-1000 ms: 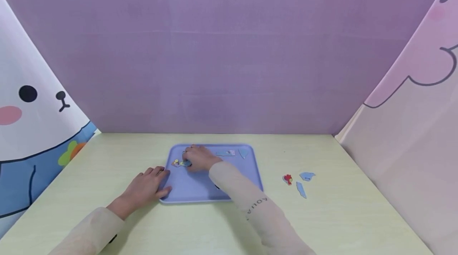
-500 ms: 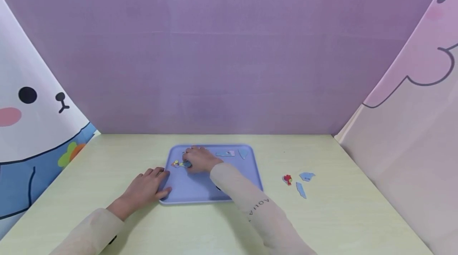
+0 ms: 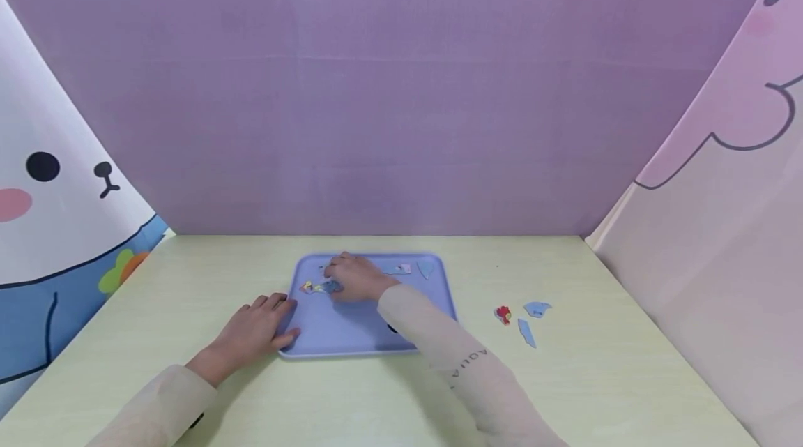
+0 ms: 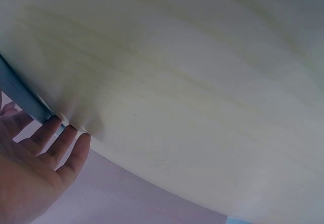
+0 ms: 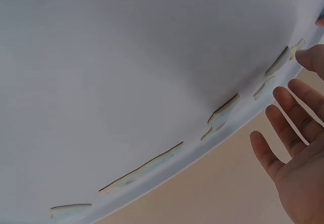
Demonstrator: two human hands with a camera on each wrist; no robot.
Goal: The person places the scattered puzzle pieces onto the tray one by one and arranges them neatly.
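My right hand [image 3: 357,278] is over the upper left of a lavender tray [image 3: 339,328], its thumb at the dark blue end of a flat puzzle piece [image 3: 320,286] with yellow parts. The right wrist view has the fingers [image 5: 288,112] loosely extended, not curled round anything, above several thin pieces, one of them a long flat piece [image 5: 142,169]. Part of the row is hidden under this hand. My left hand [image 3: 254,328] rests with relaxed fingers at the tray's left edge; the left wrist view has its fingertips [image 4: 81,140] on the table beside the rim.
Inside the tray's far right lie a pale blue strip [image 3: 398,269] and a triangular piece [image 3: 425,269]. On the table [image 3: 596,377] to the right are a red piece [image 3: 503,314], a blue piece [image 3: 537,309] and a narrow blue piece [image 3: 527,332]. A purple backdrop [image 3: 376,119] stands behind.
My right hand has shifted slightly right, uncovering more of the dark blue end of the puzzle piece and covering part of the pale strip. My left hand has stayed at the tray's edge.
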